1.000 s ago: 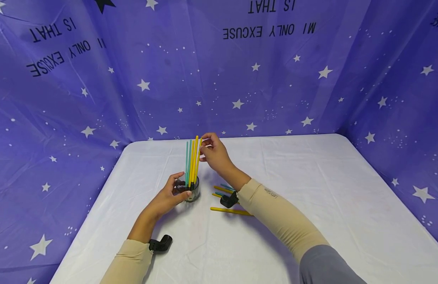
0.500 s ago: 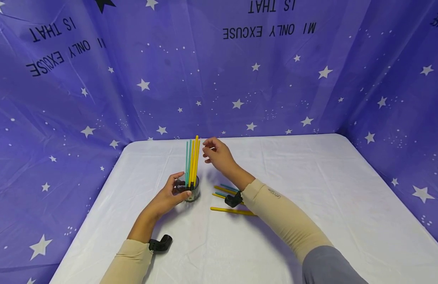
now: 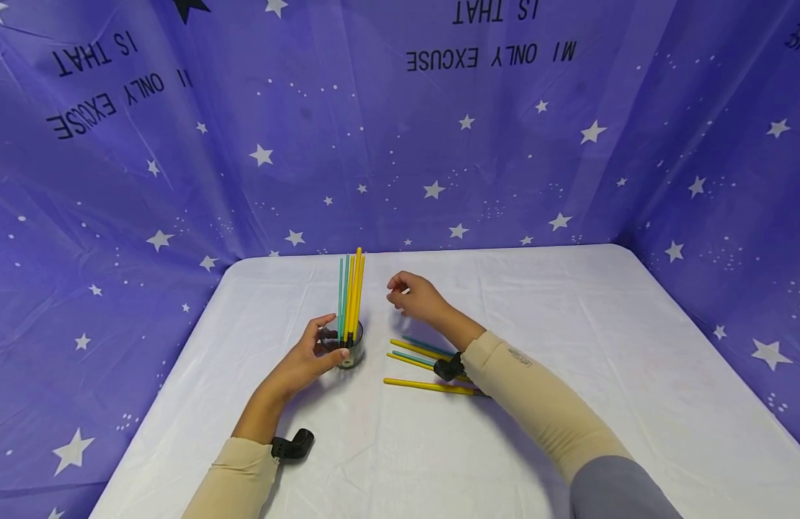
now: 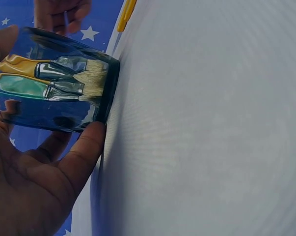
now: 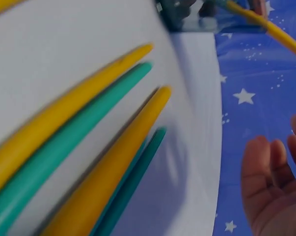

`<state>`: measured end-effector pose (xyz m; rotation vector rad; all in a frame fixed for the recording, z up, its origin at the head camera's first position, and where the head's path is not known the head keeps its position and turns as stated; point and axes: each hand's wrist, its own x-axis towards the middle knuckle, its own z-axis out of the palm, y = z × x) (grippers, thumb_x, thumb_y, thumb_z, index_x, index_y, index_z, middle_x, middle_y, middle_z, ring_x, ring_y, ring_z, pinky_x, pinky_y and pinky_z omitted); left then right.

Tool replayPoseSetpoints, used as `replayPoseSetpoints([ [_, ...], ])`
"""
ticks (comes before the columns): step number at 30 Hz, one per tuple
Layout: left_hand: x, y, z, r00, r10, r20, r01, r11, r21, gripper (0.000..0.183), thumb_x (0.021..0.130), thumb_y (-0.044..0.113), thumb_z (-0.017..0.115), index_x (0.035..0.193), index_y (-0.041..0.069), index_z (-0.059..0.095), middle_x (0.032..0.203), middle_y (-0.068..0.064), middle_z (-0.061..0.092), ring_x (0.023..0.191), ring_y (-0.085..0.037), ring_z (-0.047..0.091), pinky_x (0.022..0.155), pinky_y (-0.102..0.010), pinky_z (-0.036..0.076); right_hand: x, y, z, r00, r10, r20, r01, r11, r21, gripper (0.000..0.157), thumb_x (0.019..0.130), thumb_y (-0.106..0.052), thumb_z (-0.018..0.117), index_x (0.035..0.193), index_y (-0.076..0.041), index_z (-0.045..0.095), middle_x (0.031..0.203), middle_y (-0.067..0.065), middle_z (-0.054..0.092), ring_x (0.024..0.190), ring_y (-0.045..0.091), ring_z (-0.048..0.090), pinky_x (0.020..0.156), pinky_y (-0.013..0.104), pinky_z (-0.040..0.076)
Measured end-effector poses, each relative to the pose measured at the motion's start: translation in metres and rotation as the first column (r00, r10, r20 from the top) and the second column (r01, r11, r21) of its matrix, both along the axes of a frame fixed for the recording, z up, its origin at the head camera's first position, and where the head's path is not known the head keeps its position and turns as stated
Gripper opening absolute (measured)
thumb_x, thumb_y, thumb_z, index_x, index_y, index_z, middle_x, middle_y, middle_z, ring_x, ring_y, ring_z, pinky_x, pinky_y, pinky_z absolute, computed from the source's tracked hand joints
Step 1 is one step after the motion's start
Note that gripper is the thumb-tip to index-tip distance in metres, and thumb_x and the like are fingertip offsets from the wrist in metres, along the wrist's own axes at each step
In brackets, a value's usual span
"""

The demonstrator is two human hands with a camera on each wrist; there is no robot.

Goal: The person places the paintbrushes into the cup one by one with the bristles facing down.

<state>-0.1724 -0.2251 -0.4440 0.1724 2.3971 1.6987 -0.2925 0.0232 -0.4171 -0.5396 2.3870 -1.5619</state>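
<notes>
A clear glass cup stands upright on the table, gripped around its side by my left hand. Inside it are several paintbrushes with yellow or teal handles pointing up; their pale bristles show through the glass in the left wrist view, down near its base. My right hand hovers to the right of the cup, fingers loosely bent, holding nothing. Below that hand lie several loose paintbrushes, among them a yellow one nearest me and a teal one. My right wrist covers part of their far ends.
The table has a white cloth. A purple curtain with white stars and black lettering hangs behind it and along both sides. Each wrist wears a black camera on a strap, the left camera standing close to the cloth.
My right hand has let go of a yellow paintbrush in the cup and moved right and toward me, uncovering more of the loose brushes. My left hand has stayed on the cup.
</notes>
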Motion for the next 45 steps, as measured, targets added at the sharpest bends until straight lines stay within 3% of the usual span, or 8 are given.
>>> replayPoseSetpoints([
  [5, 0.000, -0.001, -0.001, 1.000, -0.003, -0.013, 0.003, 1.000, -0.001, 0.080, 0.092, 0.022, 0.072, 0.154, 0.022, 0.022, 0.139, -0.020, 0.043, 0.116, -0.031, 0.053, 0.096, -0.041, 0.040, 0.000, 0.013, -0.005, 0.992, 0.117, 0.052, -0.122, 0.984, 0.127, 0.023, 0.097, -0.011, 0.061, 0.116, 0.002, 0.058, 0.093, 0.007, 0.057, 0.084, 0.033, 0.061, 0.068, 0.041, 0.054],
  [9, -0.001, -0.001, 0.000, 1.000, 0.004, -0.012, -0.004, 1.000, -0.006, 0.080, 0.092, 0.023, 0.072, 0.154, 0.022, 0.022, 0.139, -0.020, 0.043, 0.114, -0.030, 0.053, 0.094, -0.040, 0.040, 0.000, 0.019, -0.005, 0.976, 0.203, 0.077, -0.216, 0.948, 0.234, 0.020, 0.097, -0.012, 0.062, 0.114, 0.000, 0.059, 0.084, 0.008, 0.058, 0.071, 0.026, 0.058, 0.064, 0.038, 0.052],
  [12, -0.001, -0.001, 0.000, 1.000, 0.002, -0.006, -0.002, 1.000, -0.009, 0.081, 0.092, 0.024, 0.073, 0.154, 0.022, 0.022, 0.139, -0.020, 0.042, 0.115, -0.030, 0.053, 0.095, -0.040, 0.040, 0.000, 0.022, -0.002, 0.964, 0.251, 0.088, -0.266, 0.906, 0.328, 0.017, 0.097, -0.013, 0.063, 0.111, -0.004, 0.061, 0.083, 0.008, 0.061, 0.064, 0.019, 0.055, 0.062, 0.034, 0.049],
  [19, -0.001, -0.001, -0.001, 1.000, 0.001, -0.014, -0.001, 1.000, -0.005, 0.081, 0.092, 0.022, 0.072, 0.154, 0.020, 0.022, 0.137, -0.021, 0.044, 0.111, -0.029, 0.053, 0.093, -0.039, 0.041, 0.000, 0.025, 0.005, 0.915, 0.392, 0.100, -0.383, 0.762, 0.522, 0.013, 0.093, -0.008, 0.064, 0.106, -0.008, 0.063, 0.094, 0.003, 0.061, 0.069, 0.014, 0.053, 0.065, 0.028, 0.045],
  [26, -0.002, -0.002, -0.002, 1.000, -0.004, -0.028, 0.004, 1.000, -0.012, 0.079, 0.092, 0.022, 0.072, 0.154, 0.020, 0.022, 0.135, -0.021, 0.045, 0.109, -0.028, 0.054, 0.092, -0.038, 0.041, -0.001, 0.023, 0.000, 0.890, 0.439, 0.126, -0.424, 0.692, 0.584, 0.014, 0.092, -0.007, 0.067, 0.104, -0.011, 0.063, 0.099, 0.001, 0.059, 0.082, 0.016, 0.052, 0.071, 0.029, 0.045],
  [32, -0.002, -0.002, -0.002, 1.000, -0.007, -0.028, 0.006, 1.000, -0.003, 0.079, 0.092, 0.022, 0.072, 0.153, 0.019, 0.022, 0.136, -0.021, 0.045, 0.110, -0.028, 0.054, 0.093, -0.038, 0.041, -0.003, 0.022, -0.006, 0.881, 0.460, 0.111, -0.426, 0.668, 0.610, 0.014, 0.092, -0.006, 0.067, 0.102, -0.014, 0.062, 0.099, 0.000, 0.059, 0.085, 0.018, 0.051, 0.076, 0.032, 0.043],
  [45, -0.002, -0.002, -0.002, 1.000, -0.013, -0.017, 0.013, 1.000, -0.002, 0.080, 0.092, 0.023, 0.072, 0.154, 0.022, 0.022, 0.139, -0.021, 0.043, 0.113, -0.030, 0.054, 0.096, -0.040, 0.040, -0.001, 0.023, -0.007, 0.876, 0.469, 0.115, -0.437, 0.669, 0.601, 0.018, 0.091, 0.003, 0.062, 0.103, -0.011, 0.063, 0.085, 0.002, 0.055, 0.067, 0.015, 0.045, 0.063, 0.029, 0.039],
])
